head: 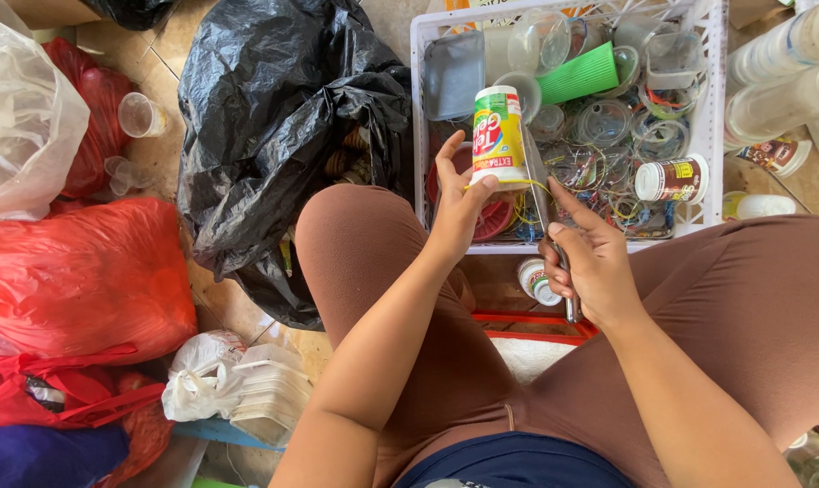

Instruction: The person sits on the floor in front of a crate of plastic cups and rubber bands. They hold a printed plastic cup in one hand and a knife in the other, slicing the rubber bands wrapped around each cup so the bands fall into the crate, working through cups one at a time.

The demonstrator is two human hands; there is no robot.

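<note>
A white plastic cup [499, 136] with a green-and-red label is gripped upright, mouth down, by the left hand [459, 203] above the white crate [418, 126]. Just right of it, the right hand [590, 262] is closed on a thin metal blade [538, 185] angled at the cup's rim.

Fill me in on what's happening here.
A seated person holds a small labelled plastic cup upside down in the left hand, over a white crate full of clear cups and lids. The right hand holds a thin blade against the cup's rim, where a yellow band hangs loose. A black rubbish bag and red bags sit on the floor to the left.
</note>
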